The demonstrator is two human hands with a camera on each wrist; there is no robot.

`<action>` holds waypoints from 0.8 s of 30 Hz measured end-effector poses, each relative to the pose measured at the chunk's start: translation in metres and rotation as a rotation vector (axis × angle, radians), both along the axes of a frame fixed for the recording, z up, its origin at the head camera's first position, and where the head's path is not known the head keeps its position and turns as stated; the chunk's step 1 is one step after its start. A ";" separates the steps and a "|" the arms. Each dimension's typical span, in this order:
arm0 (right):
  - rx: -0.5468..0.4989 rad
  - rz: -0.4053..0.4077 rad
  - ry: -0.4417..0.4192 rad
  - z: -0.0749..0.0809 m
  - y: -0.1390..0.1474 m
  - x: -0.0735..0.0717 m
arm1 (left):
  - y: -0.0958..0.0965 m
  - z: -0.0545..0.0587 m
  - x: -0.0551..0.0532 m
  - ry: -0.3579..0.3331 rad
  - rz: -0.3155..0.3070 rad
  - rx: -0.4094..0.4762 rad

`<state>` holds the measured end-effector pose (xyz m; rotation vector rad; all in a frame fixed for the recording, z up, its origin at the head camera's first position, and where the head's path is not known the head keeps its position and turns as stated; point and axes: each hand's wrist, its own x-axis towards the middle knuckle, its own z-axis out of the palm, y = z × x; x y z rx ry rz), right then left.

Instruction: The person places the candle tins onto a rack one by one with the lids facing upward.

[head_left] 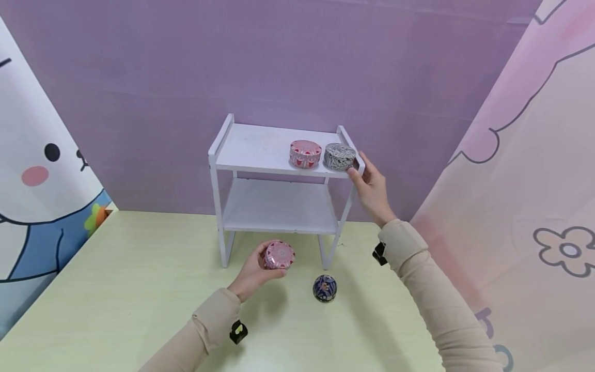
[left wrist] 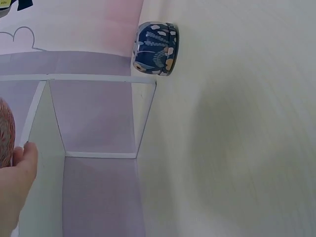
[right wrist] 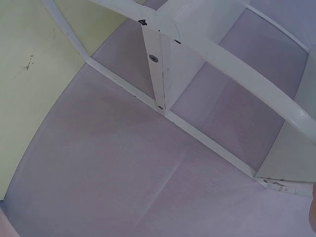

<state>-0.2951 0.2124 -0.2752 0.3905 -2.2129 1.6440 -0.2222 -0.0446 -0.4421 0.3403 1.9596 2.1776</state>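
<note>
My left hand (head_left: 253, 272) grips a round pink patterned tin (head_left: 280, 255), holding it over the table in front of the white two-tier shelf rack (head_left: 281, 205). In the left wrist view part of the red-patterned tin (left wrist: 6, 133) shows at the left edge beside the fingers. My right hand (head_left: 373, 194) holds the front right corner of the rack's top tier, thumb at the front and fingers on the outer side. Close to that thumb a black-and-white patterned tin (head_left: 339, 157) sits on the top shelf. Just left of it stands another pink tin (head_left: 305, 154) with red motifs.
A dark blue floral tin (head_left: 325, 288) stands on the pale yellow-green table (head_left: 153, 289), in front of the rack's right leg. Behind the rack rises a purple backdrop (head_left: 288, 62). Printed cartoon panels flank the table on both sides.
</note>
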 end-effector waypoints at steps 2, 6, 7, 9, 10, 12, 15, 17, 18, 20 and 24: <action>-0.001 0.003 0.009 0.000 0.000 0.000 | 0.000 0.000 0.000 0.001 0.005 -0.007; -0.004 0.003 0.022 0.000 0.000 -0.001 | -0.001 0.000 0.000 0.001 0.011 -0.023; -0.005 0.004 0.023 -0.001 0.000 -0.001 | -0.001 0.000 0.000 0.002 0.010 -0.027; -0.004 0.003 0.020 -0.001 0.000 -0.001 | -0.001 0.000 0.000 0.005 0.009 -0.033; -0.003 0.003 0.019 -0.001 0.000 -0.001 | -0.002 0.000 -0.001 0.007 0.009 -0.037; -0.003 0.004 0.018 -0.001 0.000 -0.002 | -0.002 -0.001 -0.001 0.016 0.006 -0.049; -0.004 0.007 0.016 -0.002 0.000 -0.002 | -0.003 0.000 -0.003 0.049 0.006 -0.102; -0.006 0.007 0.016 -0.002 0.000 -0.002 | -0.003 0.002 -0.003 0.074 0.007 -0.146; -0.007 0.006 0.016 -0.002 0.000 -0.002 | -0.003 0.003 -0.003 0.083 0.010 -0.170; -0.006 0.007 0.019 -0.001 0.000 -0.001 | -0.004 0.005 -0.003 0.098 0.012 -0.210; -0.003 0.008 0.022 -0.001 0.000 -0.001 | -0.006 0.009 -0.003 0.127 0.004 -0.260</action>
